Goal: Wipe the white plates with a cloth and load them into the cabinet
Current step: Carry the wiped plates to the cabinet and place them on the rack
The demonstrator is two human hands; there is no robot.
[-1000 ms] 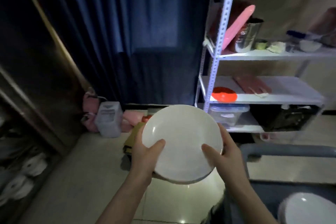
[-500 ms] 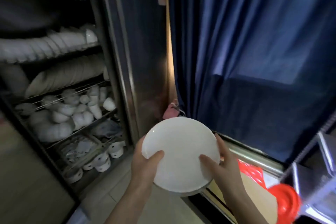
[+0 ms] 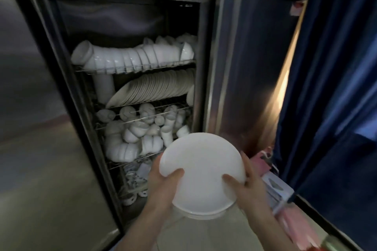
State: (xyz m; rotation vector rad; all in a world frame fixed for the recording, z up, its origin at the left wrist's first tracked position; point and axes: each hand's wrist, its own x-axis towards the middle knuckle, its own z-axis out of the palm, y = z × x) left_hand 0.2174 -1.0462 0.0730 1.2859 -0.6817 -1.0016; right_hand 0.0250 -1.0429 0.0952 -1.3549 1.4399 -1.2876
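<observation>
Left hand [image 3: 163, 188] and right hand [image 3: 252, 191] grip white plates [image 3: 204, 167] (cabinet [image 3: 234, 57] open behind).

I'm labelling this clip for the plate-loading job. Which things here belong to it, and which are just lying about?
Belongs to the job:
white plate, held by the left hand and right hand
open cabinet
racked plates

Just lying about:
blue curtain
pink things on the floor
bowls and cups on other racks
</observation>
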